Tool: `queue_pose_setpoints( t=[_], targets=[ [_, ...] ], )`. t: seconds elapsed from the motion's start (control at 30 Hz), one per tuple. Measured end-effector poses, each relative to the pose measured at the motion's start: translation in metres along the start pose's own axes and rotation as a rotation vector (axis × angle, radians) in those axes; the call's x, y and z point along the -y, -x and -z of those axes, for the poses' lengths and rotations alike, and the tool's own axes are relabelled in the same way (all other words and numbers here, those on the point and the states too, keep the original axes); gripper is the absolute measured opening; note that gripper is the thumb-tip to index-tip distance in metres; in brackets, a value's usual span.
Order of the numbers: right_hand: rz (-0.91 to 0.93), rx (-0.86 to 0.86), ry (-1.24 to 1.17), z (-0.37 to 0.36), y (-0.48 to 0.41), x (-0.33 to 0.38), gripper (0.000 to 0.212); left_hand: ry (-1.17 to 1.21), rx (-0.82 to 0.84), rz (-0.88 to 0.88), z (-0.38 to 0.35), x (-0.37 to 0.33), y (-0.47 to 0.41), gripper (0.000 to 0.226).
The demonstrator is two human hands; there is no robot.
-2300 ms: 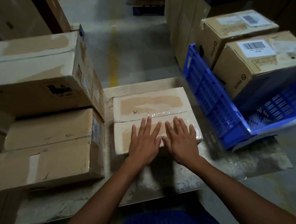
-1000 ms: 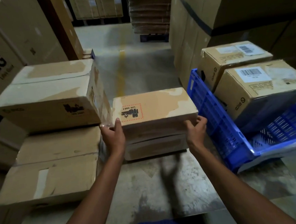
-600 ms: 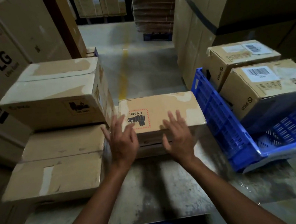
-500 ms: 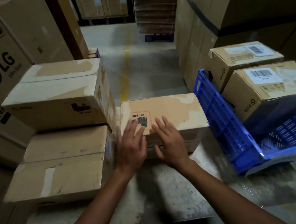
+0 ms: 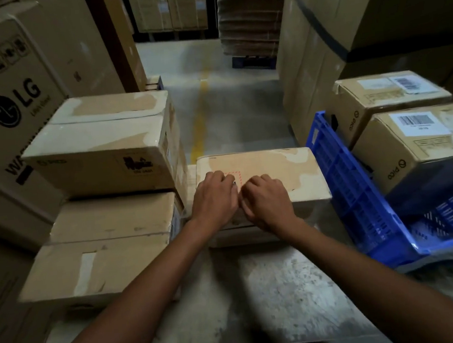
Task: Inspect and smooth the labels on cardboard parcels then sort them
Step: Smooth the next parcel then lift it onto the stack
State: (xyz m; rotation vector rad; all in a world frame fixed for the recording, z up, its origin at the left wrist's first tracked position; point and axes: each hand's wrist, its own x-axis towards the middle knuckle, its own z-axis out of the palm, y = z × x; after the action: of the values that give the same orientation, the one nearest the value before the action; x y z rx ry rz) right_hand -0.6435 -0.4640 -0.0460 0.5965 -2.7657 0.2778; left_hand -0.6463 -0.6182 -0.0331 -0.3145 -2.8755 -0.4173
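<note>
The parcel (image 5: 289, 171) sits on the worktop (image 5: 273, 291), its red-dashed label (image 5: 234, 176) partly covered. The left hand (image 5: 214, 198) and right hand (image 5: 268, 199) rest side by side on the parcel's top, each grip curled closed and holding nothing. Stacked boxes (image 5: 99, 153) stand left of the parcel, a blue crate (image 5: 340, 182) right of it.

Five parcels show: upper left parcel (image 5: 101, 144), lower left parcel (image 5: 110, 237), middle parcel (image 5: 289, 171), far right parcel (image 5: 379, 101), near right parcel (image 5: 417, 153). There is one blue crate (image 5: 361, 208), one LG carton (image 5: 17, 80), and two hands, left hand (image 5: 214, 200) and right hand (image 5: 266, 199).
</note>
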Motion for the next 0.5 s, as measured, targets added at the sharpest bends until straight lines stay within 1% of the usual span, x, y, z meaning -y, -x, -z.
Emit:
queue_pose_setpoints(
  t=[0.03, 0.1, 0.13, 0.17, 0.33, 0.43, 0.5],
  targets=[
    [0.0, 0.041, 0.003, -0.001, -0.005, -0.002, 0.036, 0.017, 0.046, 0.018, -0.002, 0.0, -0.004, 0.037],
    [-0.032, 0.181, 0.01, -0.003, -0.012, -0.004, 0.059, 0.021, 0.15, 0.053, -0.008, -0.001, -0.006, 0.049],
    [-0.058, 0.249, 0.012, -0.004, -0.013, -0.005, 0.068, -0.003, 0.18, 0.063, -0.012, 0.0, -0.006, 0.052],
    [-0.075, 0.287, 0.017, -0.007, -0.012, -0.005, 0.073, -0.028, 0.196, 0.068, -0.014, 0.0, -0.006, 0.053],
    [-0.08, 0.298, 0.002, -0.005, -0.014, -0.007, 0.073, -0.052, 0.23, 0.081, -0.013, 0.001, -0.013, 0.053],
    [-0.024, 0.296, -0.006, 0.007, -0.023, -0.014, 0.063, -0.139, 0.24, 0.075, -0.009, -0.004, -0.019, 0.049],
    [-0.007, 0.331, 0.003, 0.017, -0.028, -0.024, 0.058, -0.16, 0.202, 0.078, -0.004, -0.012, -0.026, 0.045]
  ],
)
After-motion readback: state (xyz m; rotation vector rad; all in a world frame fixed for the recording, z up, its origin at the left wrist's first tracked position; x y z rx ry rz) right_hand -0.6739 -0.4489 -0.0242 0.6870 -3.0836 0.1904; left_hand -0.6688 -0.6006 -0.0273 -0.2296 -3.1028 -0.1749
